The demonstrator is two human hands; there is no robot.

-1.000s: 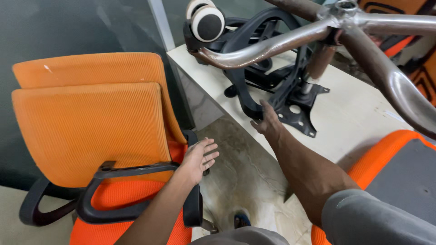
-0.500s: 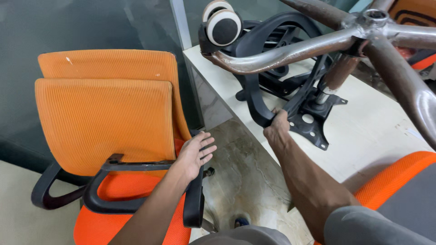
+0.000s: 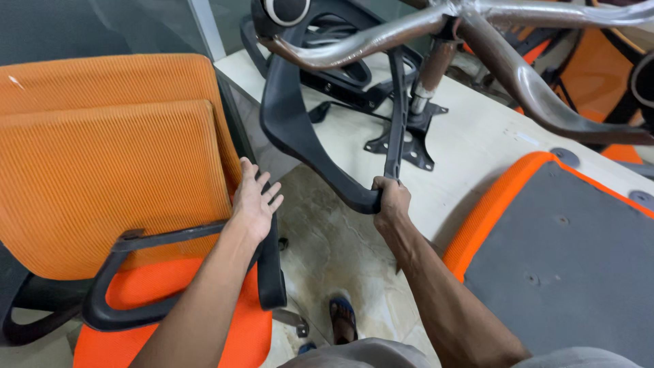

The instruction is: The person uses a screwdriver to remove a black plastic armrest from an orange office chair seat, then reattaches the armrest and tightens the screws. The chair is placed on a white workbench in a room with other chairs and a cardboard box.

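Gripping the lower corner of a black plastic armrest frame [image 3: 306, 146], the right hand [image 3: 390, 204] has lifted it off the white table [image 3: 477, 146]; a second ago it lay flat there. The left hand [image 3: 255, 197], fingers spread open, rests against the orange chair's [image 3: 109, 177] backrest edge, above its black armrest [image 3: 269, 272]. A metal chair base [image 3: 490, 41] lies overhead.

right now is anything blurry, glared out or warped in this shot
Head view: light is soft and even, no hard shadows. The metal chair base shows glossy highlights and looks bent by the wide lens near the top edge. The right hand on the black armrest and the left hand by the orange chair are sharp.
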